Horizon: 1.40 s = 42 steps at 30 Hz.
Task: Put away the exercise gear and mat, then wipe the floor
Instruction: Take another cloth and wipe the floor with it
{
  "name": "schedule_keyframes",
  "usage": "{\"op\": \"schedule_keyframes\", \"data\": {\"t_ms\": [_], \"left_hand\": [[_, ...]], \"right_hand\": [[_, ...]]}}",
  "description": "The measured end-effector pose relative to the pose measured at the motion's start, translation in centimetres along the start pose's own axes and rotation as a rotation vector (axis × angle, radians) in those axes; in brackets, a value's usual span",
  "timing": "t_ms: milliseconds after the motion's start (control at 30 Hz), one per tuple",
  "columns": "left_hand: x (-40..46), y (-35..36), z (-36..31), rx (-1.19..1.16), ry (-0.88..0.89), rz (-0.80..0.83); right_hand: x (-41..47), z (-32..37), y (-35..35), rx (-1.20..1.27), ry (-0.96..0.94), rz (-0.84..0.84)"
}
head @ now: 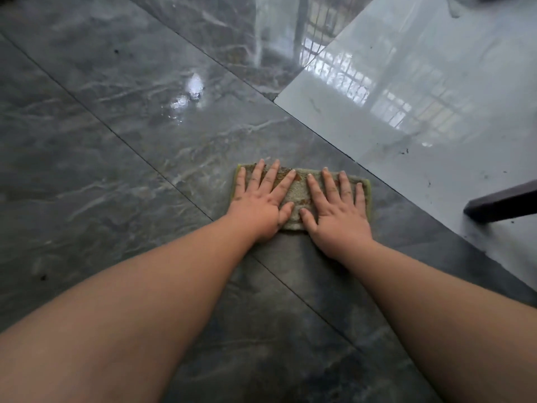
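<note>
Cloth [299, 196]: folded, greenish-brown, stained, flat on dark marbled floor [116, 141]. Left hand [260, 203] and right hand [337, 212] pressed flat on it, fingers spread.

Both hands press flat, fingers spread, side by side on a stained greenish cloth [299, 196] lying on the dark marbled floor [116, 146]: left hand [258, 205], right hand [338, 213].

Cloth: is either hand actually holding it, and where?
Not gripped. The left hand and right hand press flat, fingers spread, on top of the cloth, pinning it to the floor.
</note>
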<state>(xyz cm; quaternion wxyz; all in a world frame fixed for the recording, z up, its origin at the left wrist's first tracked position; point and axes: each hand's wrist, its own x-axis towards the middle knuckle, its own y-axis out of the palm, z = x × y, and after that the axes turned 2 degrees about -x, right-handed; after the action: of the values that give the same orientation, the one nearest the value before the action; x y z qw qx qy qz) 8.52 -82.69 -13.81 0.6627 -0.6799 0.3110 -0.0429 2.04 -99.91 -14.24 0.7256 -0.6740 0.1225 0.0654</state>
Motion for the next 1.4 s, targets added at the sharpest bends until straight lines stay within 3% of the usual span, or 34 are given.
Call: {"op": "schedule_keyframes", "data": {"t_ms": [300, 533, 933, 1267, 1400], "left_hand": [[7.1, -3.4, 2.4, -0.036, -0.009, 0.093], [7.8, -4.4, 2.3, -0.062, -0.015, 0.205], [8.2, -5.4, 2.8, -0.05, 0.085, 0.329], [8.0, -5.0, 3.0, -0.058, 0.099, 0.246], [6.6, -3.6, 3.6, -0.012, 0.136, 0.119]], "right_hand": [[6.9, -0.7, -1.9, 0.048, 0.008, 0.026], [7.7, -1.0, -3.5, 0.075, -0.021, 0.207], [7.9, -0.5, -4.2, 0.052, 0.052, 0.299], [7.9, -0.4, -3.4, 0.042, 0.072, 0.199], [6.8, 0.9, -2.9, 0.03, 0.112, 0.174]]}}
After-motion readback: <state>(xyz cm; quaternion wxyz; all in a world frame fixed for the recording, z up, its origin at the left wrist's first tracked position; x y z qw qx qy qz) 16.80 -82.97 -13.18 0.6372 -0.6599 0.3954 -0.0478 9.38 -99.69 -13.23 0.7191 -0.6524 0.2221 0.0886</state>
